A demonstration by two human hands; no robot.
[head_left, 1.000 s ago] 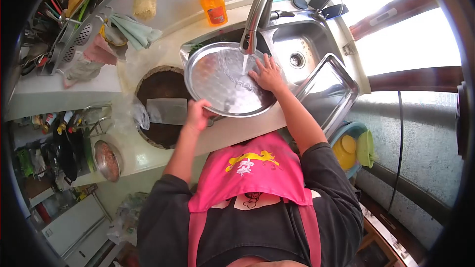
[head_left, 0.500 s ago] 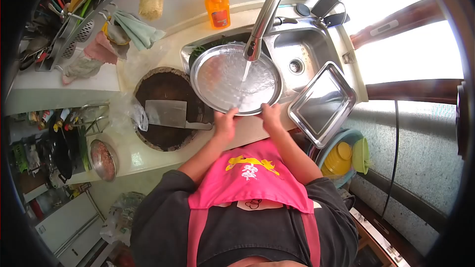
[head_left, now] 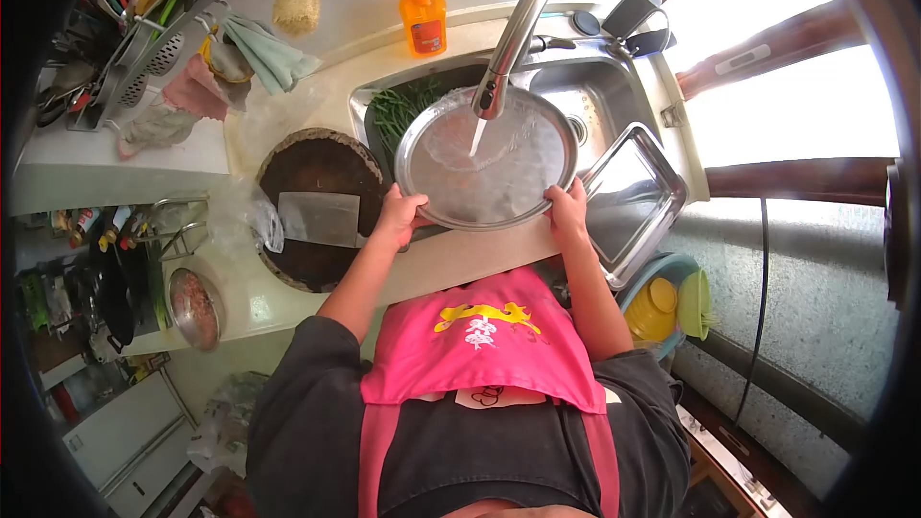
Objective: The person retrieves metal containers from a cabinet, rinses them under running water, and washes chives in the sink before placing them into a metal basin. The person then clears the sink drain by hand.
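Tray [head_left: 487,168], round, metal, held above the sink [head_left: 614,77] beneath the tap [head_left: 518,34]; water [head_left: 477,139] is being received on its face, left of centre. Near rim gripped at two places: lower left by the left hand [head_left: 398,215], lower right by the right hand [head_left: 567,205], thumbs uppermost. Judged stiff, fairly light for its breadth, hardly fragile; wet metal likely slippery, and any pooled water likely to be tipped by uneven lifting. Best hold judged to be the raised rim, taken well apart on both sides, with support from below. Fingers under the rim are mostly hidden; tray's underside not seen. Exact tilt cannot be told. Greens [head_left: 401,115] in the sink are partly covered by the tray, the drain [head_left: 578,129] likewise. Cleaver [head_left: 321,219] on the block [head_left: 321,165]: handle obscured by the left arm. Bowl [head_left: 195,309] at far left: contents hard to make out.
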